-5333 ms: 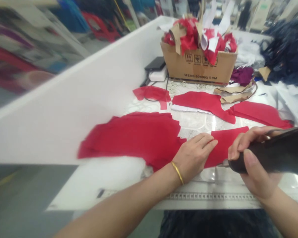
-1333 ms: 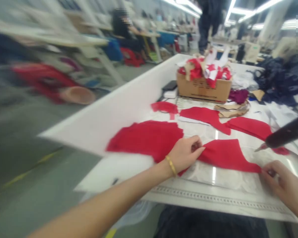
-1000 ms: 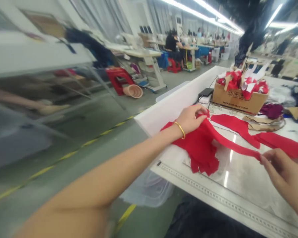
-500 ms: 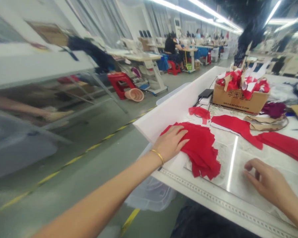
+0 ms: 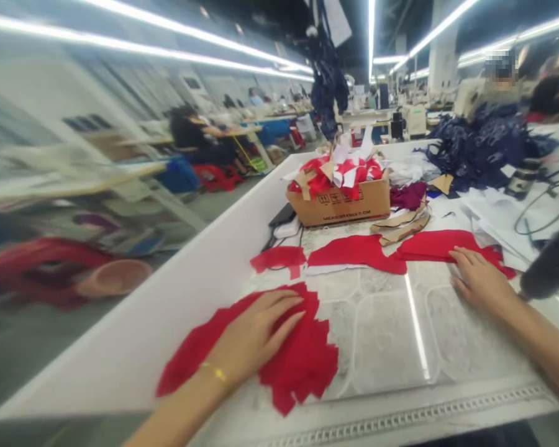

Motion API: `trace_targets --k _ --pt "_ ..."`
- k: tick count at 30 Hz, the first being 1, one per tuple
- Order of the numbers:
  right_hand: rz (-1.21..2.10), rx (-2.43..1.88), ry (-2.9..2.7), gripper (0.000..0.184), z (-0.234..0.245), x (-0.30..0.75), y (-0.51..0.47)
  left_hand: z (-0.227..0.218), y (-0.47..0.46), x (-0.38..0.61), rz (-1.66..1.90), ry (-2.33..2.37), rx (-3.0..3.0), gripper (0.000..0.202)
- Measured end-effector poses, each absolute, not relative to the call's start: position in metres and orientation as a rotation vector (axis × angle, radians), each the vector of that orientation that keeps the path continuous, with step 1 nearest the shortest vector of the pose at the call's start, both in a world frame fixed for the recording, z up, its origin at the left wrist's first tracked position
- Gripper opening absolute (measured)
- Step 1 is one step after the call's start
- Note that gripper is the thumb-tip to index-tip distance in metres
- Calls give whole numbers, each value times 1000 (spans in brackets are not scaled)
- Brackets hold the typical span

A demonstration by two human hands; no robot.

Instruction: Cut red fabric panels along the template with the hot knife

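My left hand (image 5: 261,323) lies flat, fingers stretched out, on a fanned stack of red fabric pieces (image 5: 302,360) at the table's left side. My right hand (image 5: 479,279) rests with extended fingers at the near edge of another red fabric pile (image 5: 440,244); it touches the pile but does not visibly grip it. Left of that pile lies a further red piece (image 5: 354,251) with a white layer under its edge. A smaller red piece (image 5: 279,257) sits near the white side board.
A cardboard box (image 5: 345,208) heaped with red and white scraps stands at the back. Brown paper patterns (image 5: 403,226) lie before it. Dark blue fabric (image 5: 489,143) is piled at back right. A dark machine part (image 5: 552,261) juts in at right. A white board (image 5: 168,292) edges the left.
The view has swung to the right. My right hand has moved forward from the bare tabletop to the right red pile. My left hand stays on the fanned stack.
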State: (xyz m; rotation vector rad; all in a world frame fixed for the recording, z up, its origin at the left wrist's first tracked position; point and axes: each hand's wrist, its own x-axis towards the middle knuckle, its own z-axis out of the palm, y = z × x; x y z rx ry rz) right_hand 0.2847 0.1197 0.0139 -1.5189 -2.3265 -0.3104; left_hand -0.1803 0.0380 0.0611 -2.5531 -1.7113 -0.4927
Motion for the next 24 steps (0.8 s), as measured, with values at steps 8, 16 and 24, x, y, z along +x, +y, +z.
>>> trace_targets --k 8,16,24 --pt "-155 -1651 -2257 27 16 311 130 53 107 -39 -477 -1227 -2891 22" --pt "-31 -1663 -2125 16 18 314 137 29 176 26 -432 -1348 -2825 30" --pt "97 -1635 -2005 25 18 312 138 24 196 41 -490 -1438 -2812 12"
